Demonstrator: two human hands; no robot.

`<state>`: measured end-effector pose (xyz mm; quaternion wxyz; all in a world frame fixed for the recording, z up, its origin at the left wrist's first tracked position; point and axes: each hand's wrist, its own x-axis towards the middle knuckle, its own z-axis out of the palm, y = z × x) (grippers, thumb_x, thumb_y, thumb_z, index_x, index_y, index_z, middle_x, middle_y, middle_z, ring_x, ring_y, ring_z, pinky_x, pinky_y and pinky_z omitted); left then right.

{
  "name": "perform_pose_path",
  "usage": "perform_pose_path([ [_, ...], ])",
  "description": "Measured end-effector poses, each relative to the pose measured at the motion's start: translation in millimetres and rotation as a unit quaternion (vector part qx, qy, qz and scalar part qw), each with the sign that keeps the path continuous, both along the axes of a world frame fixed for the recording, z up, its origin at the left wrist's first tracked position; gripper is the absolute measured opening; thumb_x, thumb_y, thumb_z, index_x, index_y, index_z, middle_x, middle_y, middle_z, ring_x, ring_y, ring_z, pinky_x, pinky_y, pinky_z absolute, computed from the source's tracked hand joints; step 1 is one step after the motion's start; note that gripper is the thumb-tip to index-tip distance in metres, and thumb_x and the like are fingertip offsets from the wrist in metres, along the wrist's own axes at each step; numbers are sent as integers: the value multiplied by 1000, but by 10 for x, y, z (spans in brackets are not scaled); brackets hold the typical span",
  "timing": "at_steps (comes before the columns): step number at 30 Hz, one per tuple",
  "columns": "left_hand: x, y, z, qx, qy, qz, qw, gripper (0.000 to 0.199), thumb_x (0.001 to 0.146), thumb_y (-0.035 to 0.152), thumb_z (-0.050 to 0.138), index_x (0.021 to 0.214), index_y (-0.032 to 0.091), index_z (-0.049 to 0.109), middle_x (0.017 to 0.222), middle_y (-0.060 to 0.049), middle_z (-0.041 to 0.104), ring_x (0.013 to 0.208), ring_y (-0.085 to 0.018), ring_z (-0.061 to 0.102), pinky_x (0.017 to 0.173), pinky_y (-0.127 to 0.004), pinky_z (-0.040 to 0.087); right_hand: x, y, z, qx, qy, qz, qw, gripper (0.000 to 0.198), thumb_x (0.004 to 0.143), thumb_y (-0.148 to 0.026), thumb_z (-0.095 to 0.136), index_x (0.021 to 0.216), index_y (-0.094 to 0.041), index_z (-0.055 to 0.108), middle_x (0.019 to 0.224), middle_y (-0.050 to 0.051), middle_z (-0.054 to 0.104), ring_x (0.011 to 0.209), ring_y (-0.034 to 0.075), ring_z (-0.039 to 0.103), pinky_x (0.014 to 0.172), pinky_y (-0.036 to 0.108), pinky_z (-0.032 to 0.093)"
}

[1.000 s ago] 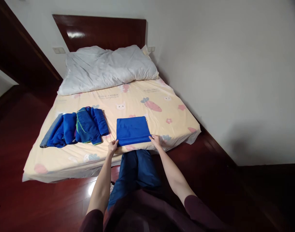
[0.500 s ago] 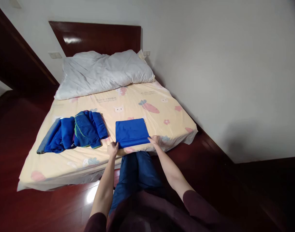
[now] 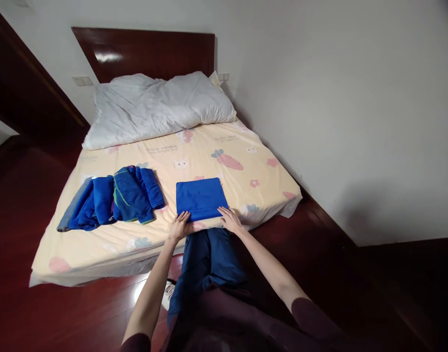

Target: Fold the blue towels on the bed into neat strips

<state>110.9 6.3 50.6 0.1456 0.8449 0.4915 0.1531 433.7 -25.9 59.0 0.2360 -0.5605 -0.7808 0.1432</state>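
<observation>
A folded blue cloth (image 3: 201, 194), roughly rectangular, lies flat close to the front edge of the bed. On its near left corner rests my left hand (image 3: 180, 225), fingers stretched over the fabric. My right hand (image 3: 229, 218) lies on the near right corner, its fingers extended flat as well. Neither hand is wrapped round the cloth. To the left of it sits a row of rolled blue cloths (image 3: 134, 195), one of them with green edging and one greyish at the far left end.
The bed has a yellow printed sheet (image 3: 194, 161) with carrot and rabbit pictures. A grey-white quilt (image 3: 161, 107) is bunched against the dark wooden headboard (image 3: 154, 54). A white wall (image 3: 337, 107) runs along the right, and dark red floor (image 3: 33, 313) surrounds the bed.
Both hands have let go of the near corners they pinched and now lie flat on the cloth's near edge. The strip along that edge looks flatter.
</observation>
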Motion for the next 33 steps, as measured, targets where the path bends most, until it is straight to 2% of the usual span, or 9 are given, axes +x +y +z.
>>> perform_pose_path([
  [4,99,26,-11,-24,-9,72,997,55,85,15,56,139,26,58,149,-10,54,143,-27,44,123,-49,27,-22,203,-15,-49,-20,-22,998,58,81,-2,55,134,-21,65,143,11,59,134,26,56,115,46,39],
  [9,30,143,35,-34,-25,84,996,60,79,2,51,134,25,62,142,-9,60,137,-24,52,124,-48,25,49,362,-24,-64,34,-50,996,54,73,4,56,116,-22,76,128,11,70,124,28,63,112,47,43],
  [12,-93,166,-39,-38,-71,97,992,67,72,1,48,133,24,62,139,-7,63,130,-21,59,126,-45,22,97,354,-158,-31,134,-95,986,56,68,2,52,112,-22,77,121,8,74,118,25,66,111,44,46],
  [15,-176,134,-159,-39,-152,122,980,67,72,6,46,135,24,61,137,-3,65,126,-20,62,126,-44,25,122,341,-357,-3,267,-140,953,58,62,-2,47,108,-19,78,116,8,76,113,23,68,108,42,50],
  [19,-152,99,-245,-33,-218,182,958,61,73,11,46,129,24,66,130,-1,69,126,-21,62,124,-44,30,126,373,-504,-12,332,-155,930,57,57,-6,47,102,-19,78,112,8,77,111,24,70,107,42,51],
  [23,-94,113,-227,-40,-242,226,943,58,73,12,45,125,24,68,127,-1,71,124,-21,62,122,-43,34,161,416,-464,-50,356,-152,921,53,56,-7,48,99,-19,78,110,7,77,111,26,70,107,43,51],
  [28,-84,104,-196,-38,-269,229,935,52,74,16,45,121,20,68,127,-6,70,124,-22,61,113,-40,44,247,451,-401,-64,377,-134,914,48,59,-11,52,99,-18,78,109,9,77,107,27,71,102,44,54],
  [33,-68,89,-178,-31,-283,258,923,47,83,21,47,128,18,60,126,-10,68,124,-23,60,108,-38,46,287,493,-450,-77,403,-135,902,36,64,-19,62,97,-18,77,108,11,77,103,28,72,96,43,56],
])
